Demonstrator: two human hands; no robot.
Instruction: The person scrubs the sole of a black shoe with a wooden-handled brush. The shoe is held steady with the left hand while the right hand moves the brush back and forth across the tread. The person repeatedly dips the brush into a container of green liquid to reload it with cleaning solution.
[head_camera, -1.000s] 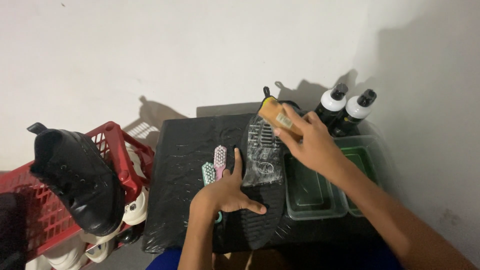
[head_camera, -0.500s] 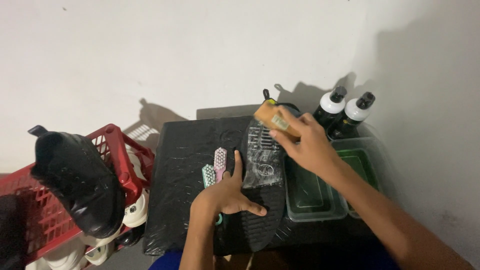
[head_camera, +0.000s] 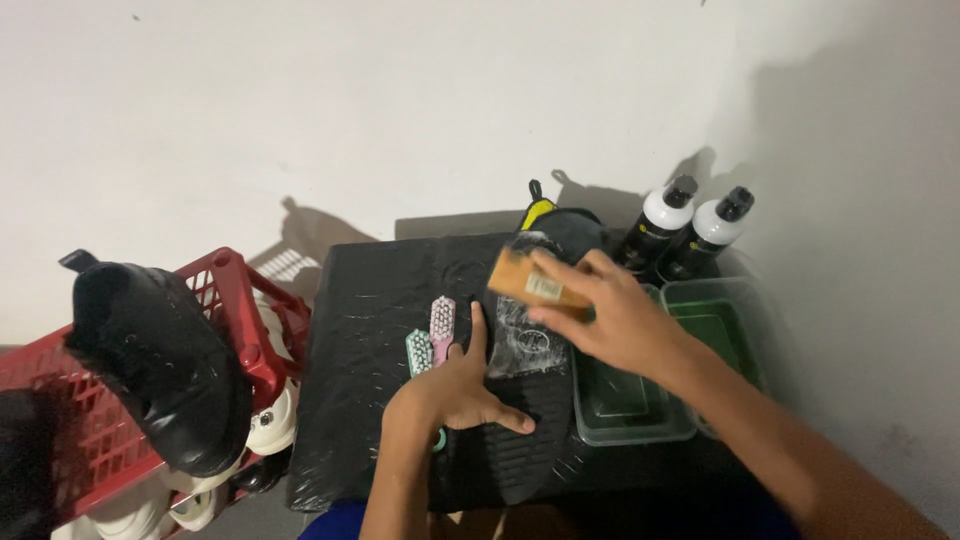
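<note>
Head view: right hand (head_camera: 620, 325), grip closed on tan brush (head_camera: 535, 283), sat over far end of upturned black shoe (head_camera: 525, 400); left hand (head_camera: 455, 385) flat, pinned near end; sole ran near-to-far on desk (head_camera: 370, 330).

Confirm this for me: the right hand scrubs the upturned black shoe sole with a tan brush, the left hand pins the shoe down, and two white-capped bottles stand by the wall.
One detail is off. The head view shows the two bottles with black caps on white shoulders, not white caps. The rest stands: the right hand holds the tan brush on the shoe sole, and the left hand pins it.
</note>
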